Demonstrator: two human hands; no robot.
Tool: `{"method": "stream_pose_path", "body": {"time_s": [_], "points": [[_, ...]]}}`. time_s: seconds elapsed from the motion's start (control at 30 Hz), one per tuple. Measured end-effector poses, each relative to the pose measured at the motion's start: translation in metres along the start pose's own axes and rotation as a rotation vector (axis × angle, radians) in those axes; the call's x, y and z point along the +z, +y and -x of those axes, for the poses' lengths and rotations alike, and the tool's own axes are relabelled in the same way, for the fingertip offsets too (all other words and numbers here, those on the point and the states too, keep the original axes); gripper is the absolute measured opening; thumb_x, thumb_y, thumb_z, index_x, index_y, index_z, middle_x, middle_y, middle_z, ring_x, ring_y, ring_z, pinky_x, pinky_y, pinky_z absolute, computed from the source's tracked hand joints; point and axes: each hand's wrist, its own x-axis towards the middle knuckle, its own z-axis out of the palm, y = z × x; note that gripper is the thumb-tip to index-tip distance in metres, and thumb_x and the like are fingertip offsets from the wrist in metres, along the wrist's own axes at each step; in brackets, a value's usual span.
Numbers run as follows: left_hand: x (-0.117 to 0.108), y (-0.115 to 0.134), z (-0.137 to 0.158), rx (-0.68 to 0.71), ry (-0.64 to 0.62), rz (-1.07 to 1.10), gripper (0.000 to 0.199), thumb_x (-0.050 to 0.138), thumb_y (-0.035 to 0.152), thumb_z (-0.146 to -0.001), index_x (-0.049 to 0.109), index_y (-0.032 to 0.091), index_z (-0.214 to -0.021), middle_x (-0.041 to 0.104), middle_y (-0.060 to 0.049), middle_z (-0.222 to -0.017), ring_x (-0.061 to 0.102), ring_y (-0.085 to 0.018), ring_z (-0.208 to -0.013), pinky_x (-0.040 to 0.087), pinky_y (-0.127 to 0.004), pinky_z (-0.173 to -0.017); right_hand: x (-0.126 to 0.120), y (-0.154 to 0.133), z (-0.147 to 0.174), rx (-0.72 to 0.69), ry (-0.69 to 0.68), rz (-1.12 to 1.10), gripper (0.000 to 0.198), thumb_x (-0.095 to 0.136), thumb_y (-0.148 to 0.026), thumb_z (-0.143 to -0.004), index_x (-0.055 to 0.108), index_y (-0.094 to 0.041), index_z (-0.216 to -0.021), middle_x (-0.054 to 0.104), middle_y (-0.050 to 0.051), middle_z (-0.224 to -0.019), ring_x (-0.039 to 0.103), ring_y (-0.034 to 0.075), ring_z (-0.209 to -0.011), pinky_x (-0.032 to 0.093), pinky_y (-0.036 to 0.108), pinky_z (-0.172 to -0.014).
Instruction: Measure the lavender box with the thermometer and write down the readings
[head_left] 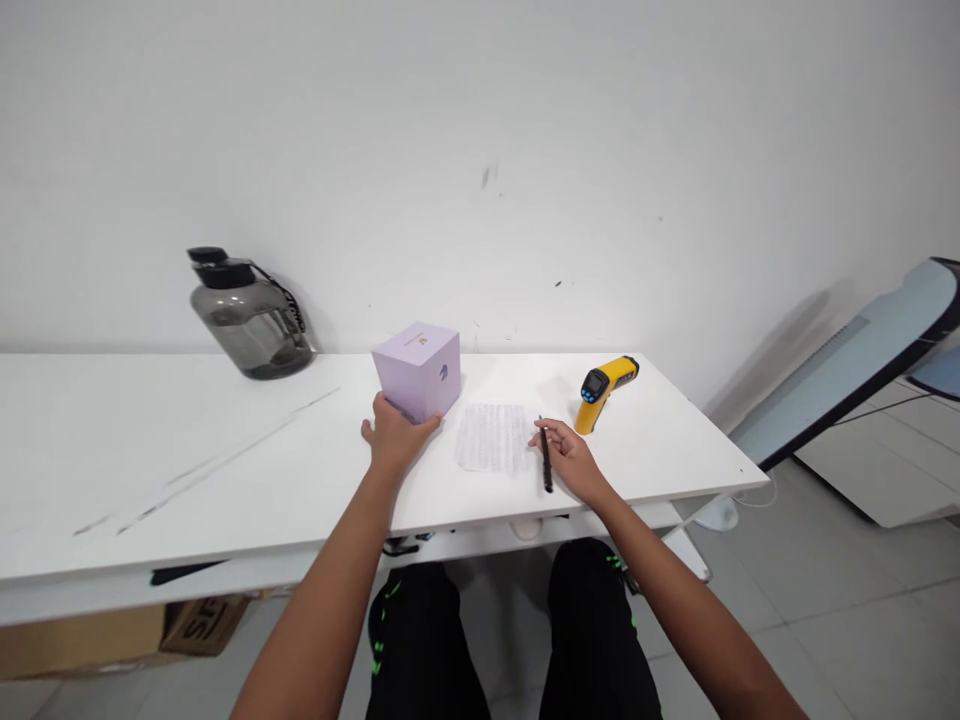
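Observation:
My left hand (399, 432) grips the near lower part of a lilac box (420, 372), thumb on one side and fingers on the other. The box is closed and shows a small gold mark on top and a dark purple emblem on its side. In my right hand (566, 455) is a black pen (546, 456), held between thumb and fingers just right of a sheet of paper (491, 438). Dense lines of writing or print cover the sheet, too small to read. A yellow and black infrared thermometer (604, 388) stands upright beyond my right hand.
A large grey water jug (251, 320) with a black lid stands at the back left against the wall. The white table (225, 450) ends at the right, where a tall pale panel (847, 370) leans. A cardboard box (202, 625) lies below the table.

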Motion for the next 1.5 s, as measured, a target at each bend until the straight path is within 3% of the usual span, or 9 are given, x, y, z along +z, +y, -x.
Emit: {"method": "stream_pose_path", "body": {"time_s": [0.5,0.73,0.9,1.0,1.13,1.23,1.33,1.4,1.5], "points": [[0.0,-0.001,-0.002,-0.021,-0.022,-0.091,0.094,0.078,0.054,-0.058,0.031,0.018,-0.132,0.05,-0.021,-0.137,0.048,-0.039,-0.133,0.01,-0.062,-0.121,-0.001,0.009,-0.006,0.098,0.071,0.064,0.049,0.054,-0.031,-0.082,0.055,-0.019,-0.129,0.073,0.007,-0.109,0.059,0.011,-0.059,0.051,0.036,-0.078],[0.002,-0.002,-0.003,-0.025,-0.01,-0.083,0.094,0.079,0.053,-0.055,0.033,0.019,-0.129,0.053,-0.019,-0.133,0.049,-0.041,-0.13,0.012,-0.063,-0.12,0.0,0.003,-0.005,0.108,0.064,0.069,0.05,0.056,-0.036,-0.084,0.052,-0.019,-0.131,0.073,0.004,-0.095,0.058,0.012,-0.059,0.051,0.035,-0.074],[0.002,0.002,-0.002,-0.06,-0.04,-0.222,0.095,0.076,0.054,-0.056,0.032,0.016,-0.131,0.053,-0.02,-0.133,0.043,-0.043,-0.136,0.012,-0.061,-0.12,0.001,0.0,-0.003,0.078,0.079,0.093,0.045,0.055,-0.038,-0.086,0.056,-0.018,-0.126,0.07,0.002,-0.087,0.057,0.013,-0.057,0.051,0.035,-0.071],[0.001,0.005,0.0,-0.077,-0.059,-0.274,0.096,0.072,0.057,-0.058,0.03,0.015,-0.134,0.05,-0.021,-0.137,0.04,-0.042,-0.138,0.009,-0.061,-0.121,0.002,-0.001,0.006,-0.078,0.246,0.169,0.035,0.051,-0.04,-0.089,0.061,-0.019,-0.115,0.067,0.003,-0.084,0.058,0.015,-0.061,0.051,0.035,-0.069],[0.003,0.004,0.001,-0.074,-0.049,-0.281,0.098,0.07,0.059,-0.059,0.029,0.014,-0.136,0.05,-0.022,-0.136,0.04,-0.043,-0.138,0.008,-0.061,-0.121,-0.001,-0.001,0.016,-0.357,0.72,0.389,0.038,0.058,-0.042,-0.085,0.056,-0.021,-0.117,0.061,0.011,-0.107,0.061,0.026,-0.1,0.051,0.045,-0.088],[0.005,0.001,0.0,-0.05,-0.028,-0.262,0.097,0.069,0.061,-0.061,0.028,0.014,-0.136,0.05,-0.022,-0.135,0.038,-0.044,-0.139,0.009,-0.062,-0.12,-0.012,-0.001,0.008,-0.227,0.863,0.421,0.072,0.064,-0.046,-0.079,0.037,-0.02,-0.141,0.041,0.019,-0.143,0.042,0.034,-0.135,0.041,0.054,-0.106],[0.005,0.0,-0.003,-0.042,-0.029,-0.253,0.096,0.069,0.061,-0.061,0.029,0.015,-0.135,0.052,-0.021,-0.134,0.04,-0.043,-0.137,0.01,-0.063,-0.119,-0.029,0.0,-0.013,0.026,0.853,0.376,0.099,0.069,-0.05,-0.072,0.019,-0.02,-0.151,0.024,0.021,-0.157,0.026,0.037,-0.146,0.031,0.056,-0.115],[0.004,0.001,-0.004,-0.036,-0.036,-0.253,0.094,0.069,0.061,-0.062,0.03,0.015,-0.134,0.053,-0.021,-0.132,0.044,-0.042,-0.134,0.012,-0.062,-0.119,-0.04,0.0,-0.026,0.106,0.768,0.337,0.103,0.071,-0.051,-0.067,0.018,-0.022,-0.15,0.035,0.02,-0.152,0.035,0.036,-0.142,0.035,0.054,-0.112],[0.002,0.003,-0.005,-0.039,-0.041,-0.255,0.092,0.069,0.059,-0.062,0.032,0.014,-0.133,0.056,-0.02,-0.13,0.048,-0.041,-0.131,0.014,-0.06,-0.12,-0.043,-0.005,-0.037,0.141,0.611,0.254,0.081,0.069,-0.046,-0.068,0.035,-0.022,-0.138,0.06,0.013,-0.122,0.059,0.031,-0.113,0.048,0.048,-0.096]]}}
